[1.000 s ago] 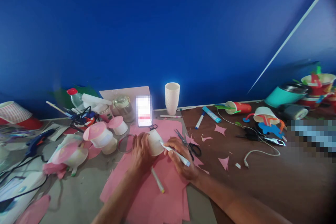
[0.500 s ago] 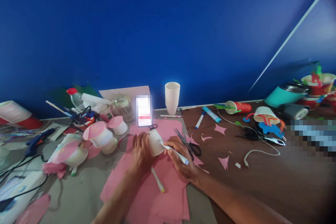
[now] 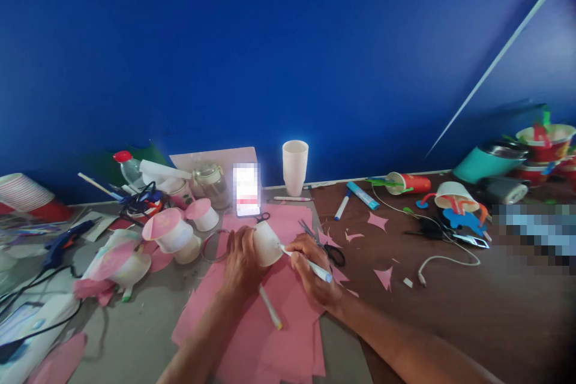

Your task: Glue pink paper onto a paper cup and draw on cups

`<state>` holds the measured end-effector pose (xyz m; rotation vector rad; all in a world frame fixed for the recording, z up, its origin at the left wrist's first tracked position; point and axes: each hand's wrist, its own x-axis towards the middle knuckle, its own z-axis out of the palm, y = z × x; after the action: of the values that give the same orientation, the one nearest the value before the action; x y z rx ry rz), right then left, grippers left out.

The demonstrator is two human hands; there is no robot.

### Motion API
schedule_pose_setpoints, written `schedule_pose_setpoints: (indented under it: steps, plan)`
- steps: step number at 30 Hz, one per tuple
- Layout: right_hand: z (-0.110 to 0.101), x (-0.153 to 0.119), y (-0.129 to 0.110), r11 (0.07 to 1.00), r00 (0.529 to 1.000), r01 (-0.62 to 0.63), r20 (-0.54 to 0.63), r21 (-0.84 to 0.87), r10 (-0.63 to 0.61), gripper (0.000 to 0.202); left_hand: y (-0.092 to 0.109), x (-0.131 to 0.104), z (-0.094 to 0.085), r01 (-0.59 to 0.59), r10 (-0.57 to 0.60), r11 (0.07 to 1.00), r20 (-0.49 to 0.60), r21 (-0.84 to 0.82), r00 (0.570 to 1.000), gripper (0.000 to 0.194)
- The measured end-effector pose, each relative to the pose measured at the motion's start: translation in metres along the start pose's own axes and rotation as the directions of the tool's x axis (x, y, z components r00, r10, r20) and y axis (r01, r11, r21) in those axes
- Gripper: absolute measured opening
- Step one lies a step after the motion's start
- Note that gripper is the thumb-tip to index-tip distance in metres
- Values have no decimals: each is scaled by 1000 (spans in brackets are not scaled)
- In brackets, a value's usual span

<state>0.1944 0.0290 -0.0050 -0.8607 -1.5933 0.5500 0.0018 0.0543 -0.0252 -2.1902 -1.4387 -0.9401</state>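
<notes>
My left hand (image 3: 243, 258) is closed around the left side of a white paper cup (image 3: 269, 245), which lies tilted above pink paper sheets (image 3: 288, 336). In my right hand (image 3: 315, 270) is a white marker (image 3: 318, 270) with a light blue end, its tip close to the cup's right side. Whether the tip touches the cup is hard to tell. A second marker (image 3: 270, 307) with a yellow end lies on the pink sheets below the cup. Black scissors (image 3: 333, 252) rest just beyond my right hand.
A lit phone (image 3: 247, 190) and a stack of white cups (image 3: 295, 168) stand behind my hands. Pink-topped cups (image 3: 168, 231) and a glue gun (image 3: 67, 243) are at left. Paper scraps (image 3: 384, 278), a white cable (image 3: 443, 259) and a red cup (image 3: 409, 183) lie right.
My right hand and its marker have shifted slightly right, and the marker's tip has drawn back toward the cup's right edge. My left hand has barely moved.
</notes>
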Motion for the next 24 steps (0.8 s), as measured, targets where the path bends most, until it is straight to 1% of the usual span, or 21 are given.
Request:
schedule_pose_setpoints:
  steps: [4,8,12,16,21,24]
  plan:
    - [0,-1,-3,998,996,52,73,38,-55,17,1,0,-1,8,-8,1000,-2,-3,1000,55]
    - [2,0,-4,998,994,48,97,45,-52,19,2,0,-1,9,-8,1000,-4,3,1000,54]
    - [3,0,-4,1000,996,7,85,21,-9,17,2,1,0,7,-7,1000,-22,-13,1000,55]
    - [3,1,-4,1000,999,8,52,-27,-6,16,1,1,2,8,-9,1000,-39,-12,999,56]
    - [2,2,-4,994,999,-32,10,-102,33,30,1,0,3,12,-12,1000,-24,1,1000,64]
    - [1,2,-4,998,1000,-13,5,-67,14,27,1,-1,3,26,-27,1000,-31,-2,999,62]
